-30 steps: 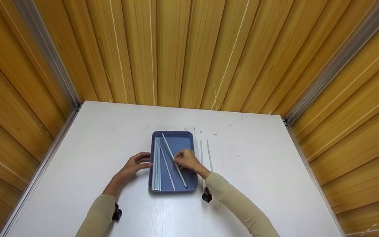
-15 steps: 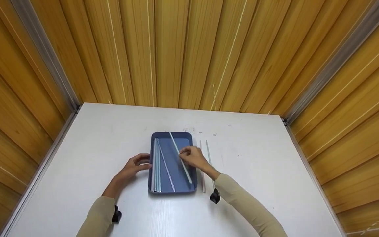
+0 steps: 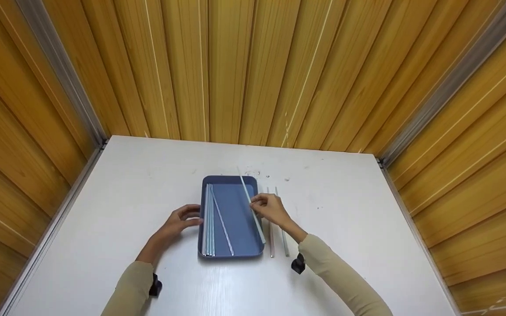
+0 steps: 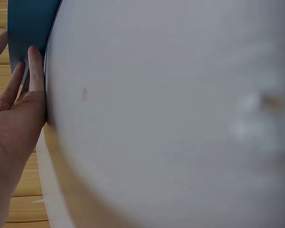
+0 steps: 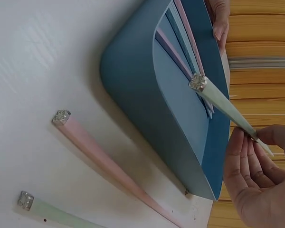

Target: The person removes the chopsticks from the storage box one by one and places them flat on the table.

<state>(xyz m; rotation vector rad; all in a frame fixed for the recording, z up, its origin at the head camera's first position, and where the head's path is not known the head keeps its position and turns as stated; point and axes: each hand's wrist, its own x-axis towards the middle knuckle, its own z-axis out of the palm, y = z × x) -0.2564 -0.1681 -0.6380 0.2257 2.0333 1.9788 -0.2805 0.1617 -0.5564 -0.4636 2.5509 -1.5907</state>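
Observation:
My right hand [image 3: 272, 213] pinches a pale green chopstick [image 5: 223, 102] with a silver patterned end between thumb and fingertips. The chopstick slants over the right side of a blue tray [image 3: 240, 219], its thin tip pointing past the far rim. My left hand [image 3: 171, 226] rests at the tray's left wall, fingers spread and thumb at the rim. Along that wall inside the tray lie several chopsticks [image 3: 209, 224] side by side. One pinkish chopstick [image 3: 223, 221] lies apart from them at a slant.
To the right of the tray, a pink chopstick [image 5: 102, 159] and another pale green chopstick [image 5: 61, 217] lie roughly parallel on the white table [image 3: 345, 219]. Wood-patterned walls [image 3: 235, 70] stand behind the table and at both sides.
My right hand has moved right with the green chopstick, carrying it from the tray's middle to above its right side. The left hand has stayed at the tray's left wall.

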